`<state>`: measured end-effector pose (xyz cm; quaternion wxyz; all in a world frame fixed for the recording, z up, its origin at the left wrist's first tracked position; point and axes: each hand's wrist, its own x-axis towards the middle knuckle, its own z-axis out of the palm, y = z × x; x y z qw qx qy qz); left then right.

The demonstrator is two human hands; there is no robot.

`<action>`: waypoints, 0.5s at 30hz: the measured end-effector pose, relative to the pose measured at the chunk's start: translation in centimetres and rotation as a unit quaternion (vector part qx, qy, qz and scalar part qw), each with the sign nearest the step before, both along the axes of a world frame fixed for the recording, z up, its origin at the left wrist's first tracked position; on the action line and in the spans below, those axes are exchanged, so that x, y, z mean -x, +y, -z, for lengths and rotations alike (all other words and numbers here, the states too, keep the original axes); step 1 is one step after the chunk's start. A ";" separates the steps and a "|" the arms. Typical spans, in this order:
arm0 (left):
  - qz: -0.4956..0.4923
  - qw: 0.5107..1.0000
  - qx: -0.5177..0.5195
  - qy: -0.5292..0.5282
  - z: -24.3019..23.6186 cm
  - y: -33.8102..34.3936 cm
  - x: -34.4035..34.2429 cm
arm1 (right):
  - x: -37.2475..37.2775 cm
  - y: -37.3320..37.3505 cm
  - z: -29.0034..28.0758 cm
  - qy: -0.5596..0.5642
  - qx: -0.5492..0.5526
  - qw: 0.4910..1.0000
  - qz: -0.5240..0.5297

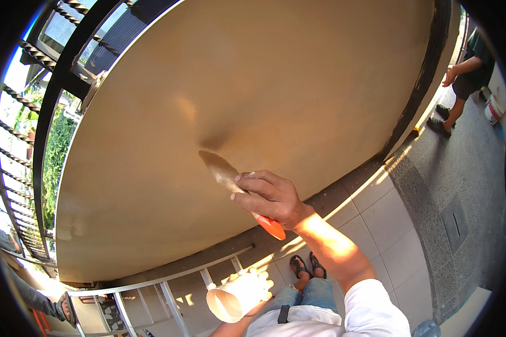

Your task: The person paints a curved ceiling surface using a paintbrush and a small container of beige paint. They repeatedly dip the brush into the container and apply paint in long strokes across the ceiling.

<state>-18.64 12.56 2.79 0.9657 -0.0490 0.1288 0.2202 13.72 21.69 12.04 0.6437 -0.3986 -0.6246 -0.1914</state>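
A paintbrush with an orange handle is held in my right hand, the fingers closed around its middle. Its tip points up and left, at or very near a broad, smooth beige wall, and meets its own shadow there. Lower down, my left hand wraps around a pale, round cup. The cup is tilted with its mouth to the lower left; its inner wall looks beige. Bright sunlight washes out the left fingers.
A metal ladder lies across the lower left, beside another person's foot. Black twisted-bar railings border the wall's left. Pale floor tiles run below it. At the right stand another person and a white bucket.
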 end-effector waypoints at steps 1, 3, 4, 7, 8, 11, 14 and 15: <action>0.003 1.000 0.001 -0.007 -0.1 0.5 0.0 | -0.8 0.4 -0.5 -0.006 -0.004 1.000 -0.024; -0.002 1.000 0.005 -0.016 0.0 0.8 0.5 | -3.8 0.7 -2.0 0.018 -0.005 1.000 -0.008; -0.004 1.000 0.014 -0.020 0.0 0.9 0.8 | -6.6 0.2 -3.0 0.048 -0.007 0.998 0.035; -0.012 0.999 0.025 -0.021 0.0 1.4 1.9 | -14.8 -2.7 -4.2 0.203 -0.040 0.946 0.251; -0.016 1.000 0.023 -0.014 -0.1 1.4 2.3 | -17.0 -4.7 -5.2 -0.027 0.028 0.858 0.512; -0.017 0.999 0.040 0.008 0.3 1.8 3.8 | -18.5 -3.8 -7.5 0.228 -0.131 0.888 0.377; -0.015 0.999 0.032 0.003 -0.5 2.2 3.5 | -15.1 -1.2 -10.1 0.157 -0.128 0.911 0.360; -0.013 1.000 0.026 -0.004 -0.8 2.3 3.3 | -13.1 0.3 -10.6 0.062 -0.128 0.925 0.352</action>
